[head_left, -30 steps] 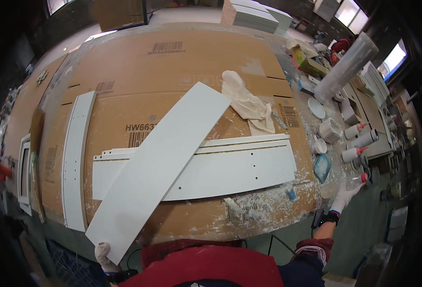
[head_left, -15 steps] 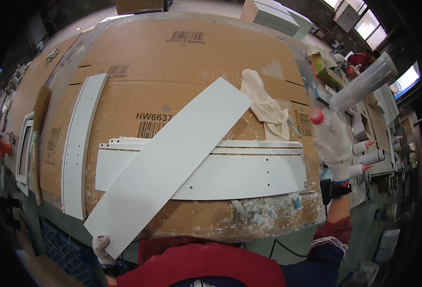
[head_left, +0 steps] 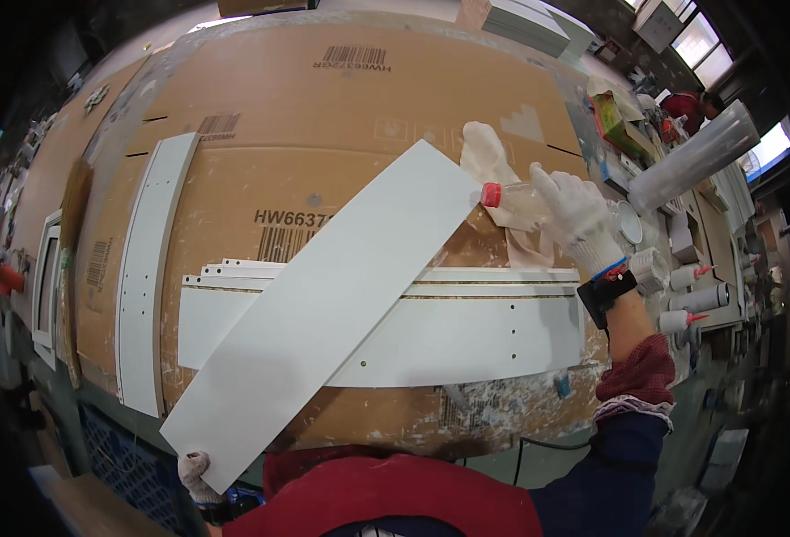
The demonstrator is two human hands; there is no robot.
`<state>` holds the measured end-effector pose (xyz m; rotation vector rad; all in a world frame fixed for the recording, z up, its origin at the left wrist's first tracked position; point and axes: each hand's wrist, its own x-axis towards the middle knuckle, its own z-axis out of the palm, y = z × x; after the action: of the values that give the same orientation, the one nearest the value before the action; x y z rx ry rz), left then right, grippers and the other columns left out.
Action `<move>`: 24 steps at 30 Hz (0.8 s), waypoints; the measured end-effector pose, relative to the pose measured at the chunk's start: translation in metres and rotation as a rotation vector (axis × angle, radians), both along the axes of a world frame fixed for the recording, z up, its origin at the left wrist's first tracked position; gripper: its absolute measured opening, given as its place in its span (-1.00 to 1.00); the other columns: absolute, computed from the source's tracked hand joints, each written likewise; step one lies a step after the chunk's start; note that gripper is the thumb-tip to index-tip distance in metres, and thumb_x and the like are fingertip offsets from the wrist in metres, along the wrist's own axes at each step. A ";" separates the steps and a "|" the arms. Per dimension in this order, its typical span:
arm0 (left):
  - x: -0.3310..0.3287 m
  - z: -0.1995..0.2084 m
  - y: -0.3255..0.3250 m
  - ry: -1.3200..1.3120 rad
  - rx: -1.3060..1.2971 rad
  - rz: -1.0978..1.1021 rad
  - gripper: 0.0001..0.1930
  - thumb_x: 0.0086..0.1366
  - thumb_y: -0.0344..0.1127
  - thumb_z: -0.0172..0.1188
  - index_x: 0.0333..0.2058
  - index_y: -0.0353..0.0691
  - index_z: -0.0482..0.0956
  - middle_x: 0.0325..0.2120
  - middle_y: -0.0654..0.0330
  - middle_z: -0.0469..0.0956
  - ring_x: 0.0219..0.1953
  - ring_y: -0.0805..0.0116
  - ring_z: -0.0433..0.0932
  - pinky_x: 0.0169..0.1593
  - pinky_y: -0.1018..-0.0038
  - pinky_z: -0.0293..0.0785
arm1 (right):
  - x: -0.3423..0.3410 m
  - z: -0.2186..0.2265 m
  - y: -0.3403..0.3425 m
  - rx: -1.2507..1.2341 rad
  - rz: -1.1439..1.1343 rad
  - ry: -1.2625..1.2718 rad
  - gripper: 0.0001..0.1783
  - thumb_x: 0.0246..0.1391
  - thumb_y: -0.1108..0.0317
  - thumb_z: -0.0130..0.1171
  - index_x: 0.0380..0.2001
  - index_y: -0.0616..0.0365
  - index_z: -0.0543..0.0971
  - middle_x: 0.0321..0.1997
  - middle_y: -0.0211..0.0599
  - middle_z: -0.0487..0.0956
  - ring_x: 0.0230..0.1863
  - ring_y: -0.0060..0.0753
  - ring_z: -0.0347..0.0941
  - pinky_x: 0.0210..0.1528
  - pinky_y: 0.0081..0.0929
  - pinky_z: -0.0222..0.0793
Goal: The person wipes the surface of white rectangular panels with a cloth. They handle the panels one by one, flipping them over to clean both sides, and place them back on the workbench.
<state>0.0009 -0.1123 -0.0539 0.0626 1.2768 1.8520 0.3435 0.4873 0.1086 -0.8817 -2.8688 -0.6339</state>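
A long plain white board (head_left: pixel 319 309) slants across the worktable, its far end near the cloth and its near end by my body. My gloved left hand (head_left: pixel 198 477) grips the near corner, thumb on top. In my gloved right hand (head_left: pixel 578 215) is a clear plastic bottle (head_left: pixel 522 204) with a red cap, lying sideways with the cap toward the board's far end. Beneath the board rest several stacked white panels (head_left: pixel 458 340) with drilled holes. A crumpled cream cloth (head_left: pixel 483 154) lies behind the bottle.
Cardboard (head_left: pixel 270 89) covers the table. Another drilled white panel (head_left: pixel 149 277) lies at left, beside a brush (head_left: pixel 75 215) and a small frame (head_left: pixel 46 286). To the right are a clear plastic roll (head_left: pixel 695 157), red-tipped glue bottles (head_left: pixel 686 276) and a tape roll (head_left: pixel 628 224). Someone works at far right.
My right hand has swung left from the table's right side, bringing the red-capped bottle to the board's far end. My left hand still grips the near corner.
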 end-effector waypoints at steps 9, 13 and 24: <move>-0.017 -0.069 -0.050 -0.031 -0.259 0.153 -0.66 0.33 -0.37 -0.10 -0.02 -0.51 0.35 -0.16 -0.04 0.54 -0.23 0.14 0.61 -0.14 0.32 0.62 | 0.040 0.003 -0.006 -0.493 -0.325 0.482 -0.25 -0.17 0.39 0.33 0.16 0.15 0.31 -0.15 -0.37 0.46 -0.13 -0.32 0.45 -0.07 -0.30 0.39; -0.031 -0.049 -0.033 0.337 -0.297 -0.014 -0.75 0.33 -0.34 -0.12 -0.25 -0.46 0.39 -0.45 0.10 0.60 -0.52 0.40 0.57 -0.40 0.49 0.57 | 0.089 0.022 -0.033 -0.535 -0.244 0.955 -0.19 -0.15 0.52 0.33 0.22 0.18 0.24 -0.09 -0.37 0.42 -0.07 -0.47 0.41 0.02 -0.42 0.41; -0.019 -0.018 -0.008 0.211 -0.156 -0.012 -0.43 0.19 0.04 0.15 -0.22 -0.49 0.32 -0.54 -0.01 0.54 -0.67 0.27 0.54 -0.69 0.43 0.53 | 0.351 -0.048 -0.131 0.173 -0.776 1.618 -0.21 -0.10 0.47 0.40 0.19 0.25 0.22 0.00 -0.19 0.45 -0.01 -0.34 0.41 0.08 -0.35 0.35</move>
<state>-0.0181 -0.1202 -0.0715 0.1857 1.5595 1.7645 0.6947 0.3561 0.0602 -1.4560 -1.0096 -0.0204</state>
